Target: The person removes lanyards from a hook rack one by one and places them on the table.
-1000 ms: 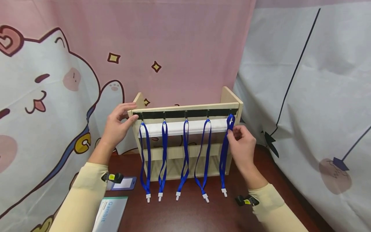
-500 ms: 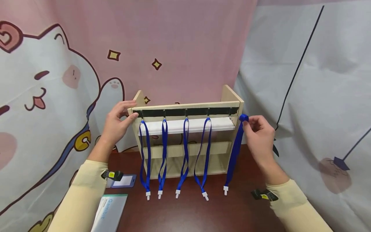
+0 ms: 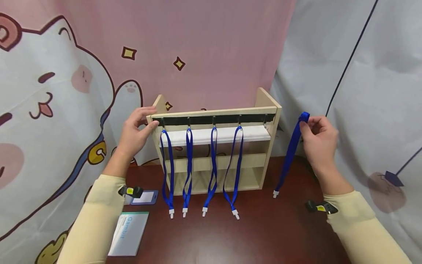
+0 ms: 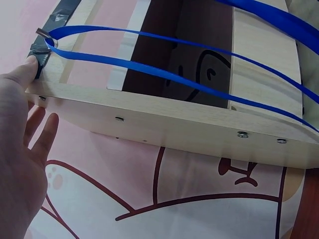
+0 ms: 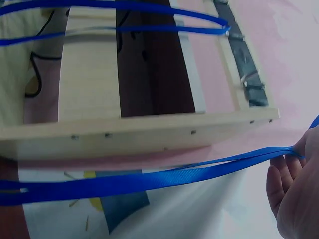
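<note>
My right hand pinches the looped top of a blue lanyard between thumb and fingers, out to the right of the wooden rack. The lanyard slants down and left to its white clip. In the right wrist view its doubled strap runs past the rack's side panel. My left hand holds the rack's upper left corner, thumb on the front and fingers round the side. Several other blue lanyards hang from hooks on the black strip. The rightmost hook is bare.
The rack stands on a dark red-brown table. At the left lie a blue-framed badge holder and a white booklet marked "Gambit". A pink curtain with cartoon print and a whitish one close off the back and right.
My right hand has lifted the rightmost lanyard off its hook and carried it right, away from the rack. The left hand keeps its hold on the corner. The head view has tilted slightly down.
</note>
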Tool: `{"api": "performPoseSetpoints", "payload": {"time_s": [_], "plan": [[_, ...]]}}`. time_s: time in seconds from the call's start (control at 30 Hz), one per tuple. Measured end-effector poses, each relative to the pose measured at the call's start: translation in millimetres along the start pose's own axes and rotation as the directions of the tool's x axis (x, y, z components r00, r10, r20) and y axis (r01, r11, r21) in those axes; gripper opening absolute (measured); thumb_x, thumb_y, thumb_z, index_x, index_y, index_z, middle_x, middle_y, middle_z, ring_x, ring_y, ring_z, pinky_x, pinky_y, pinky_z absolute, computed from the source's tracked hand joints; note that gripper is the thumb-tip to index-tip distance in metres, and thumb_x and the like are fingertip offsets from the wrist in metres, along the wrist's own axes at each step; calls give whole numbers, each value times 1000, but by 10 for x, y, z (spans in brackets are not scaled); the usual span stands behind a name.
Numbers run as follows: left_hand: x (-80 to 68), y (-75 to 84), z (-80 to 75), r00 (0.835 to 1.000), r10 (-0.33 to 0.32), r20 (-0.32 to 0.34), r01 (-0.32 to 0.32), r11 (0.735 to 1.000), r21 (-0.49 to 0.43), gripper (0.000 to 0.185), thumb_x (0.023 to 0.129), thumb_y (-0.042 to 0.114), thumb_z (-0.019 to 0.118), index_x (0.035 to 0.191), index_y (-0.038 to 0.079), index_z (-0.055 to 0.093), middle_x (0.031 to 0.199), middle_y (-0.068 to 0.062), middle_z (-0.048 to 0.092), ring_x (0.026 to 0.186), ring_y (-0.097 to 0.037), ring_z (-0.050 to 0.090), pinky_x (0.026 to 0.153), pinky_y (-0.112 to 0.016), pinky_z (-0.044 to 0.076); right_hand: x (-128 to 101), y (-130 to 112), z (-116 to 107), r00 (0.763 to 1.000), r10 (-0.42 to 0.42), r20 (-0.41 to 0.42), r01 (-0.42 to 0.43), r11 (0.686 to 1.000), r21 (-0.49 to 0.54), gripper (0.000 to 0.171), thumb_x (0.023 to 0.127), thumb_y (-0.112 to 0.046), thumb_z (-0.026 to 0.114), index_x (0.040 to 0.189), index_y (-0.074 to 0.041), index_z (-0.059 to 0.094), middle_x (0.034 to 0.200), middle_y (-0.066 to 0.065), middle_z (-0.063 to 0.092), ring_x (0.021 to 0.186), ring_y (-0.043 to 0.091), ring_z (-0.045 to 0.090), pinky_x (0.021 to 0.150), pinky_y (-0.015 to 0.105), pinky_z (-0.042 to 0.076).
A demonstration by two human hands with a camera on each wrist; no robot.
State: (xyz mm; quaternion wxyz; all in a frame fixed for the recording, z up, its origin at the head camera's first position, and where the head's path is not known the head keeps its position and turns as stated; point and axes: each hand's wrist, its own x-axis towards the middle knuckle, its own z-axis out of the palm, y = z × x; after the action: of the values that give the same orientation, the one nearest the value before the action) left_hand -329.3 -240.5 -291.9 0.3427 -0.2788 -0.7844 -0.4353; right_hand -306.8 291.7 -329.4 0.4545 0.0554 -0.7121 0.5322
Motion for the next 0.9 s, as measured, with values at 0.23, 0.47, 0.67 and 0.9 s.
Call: {"api": "performPoseSetpoints", "payload": {"time_s": [0.23, 0.47, 0.67, 0.9], "plan": [[26, -244, -37, 1000, -24, 6, 24, 999, 25, 38, 103, 1, 77, 140, 6, 73, 152, -5, 64, 135, -12, 58, 100, -19, 50, 234, 40, -17, 1000, 5, 16, -4, 996, -87, 16, 102, -7, 73, 104, 9, 71, 79, -21, 66, 69, -1, 59, 64, 17, 43], [-36, -266, -36, 999, -53, 9, 53, 998, 42, 38, 104, 3, 77, 141, 6, 72, 153, -5, 63, 137, -19, 57, 101, -21, 50, 461, 237, -22, 994, 42, 98, -22, 980, -200, 17, 107, -23, 73, 108, -6, 75, 88, -19, 68, 80, 4, 62, 65, 16, 45], [-24, -270, -21, 999, -45, 7, 44, 999, 32, 37, 104, 1, 77, 140, 3, 72, 153, -6, 63, 139, -24, 57, 101, -21, 50, 644, 282, 60, 987, 32, 160, 2, 978, -210, 19, 107, -28, 74, 108, -9, 76, 88, -19, 69, 81, 5, 63, 63, 17, 45], [3, -242, -30, 999, -48, 10, 48, 998, 42, 37, 104, 2, 76, 140, 5, 72, 154, -5, 63, 140, -23, 57, 101, -20, 49, 811, 347, 182, 973, 26, 231, 28, 973, -230, 26, 108, -30, 72, 114, -5, 75, 93, -13, 70, 86, 5, 62, 66, 19, 45]]}}
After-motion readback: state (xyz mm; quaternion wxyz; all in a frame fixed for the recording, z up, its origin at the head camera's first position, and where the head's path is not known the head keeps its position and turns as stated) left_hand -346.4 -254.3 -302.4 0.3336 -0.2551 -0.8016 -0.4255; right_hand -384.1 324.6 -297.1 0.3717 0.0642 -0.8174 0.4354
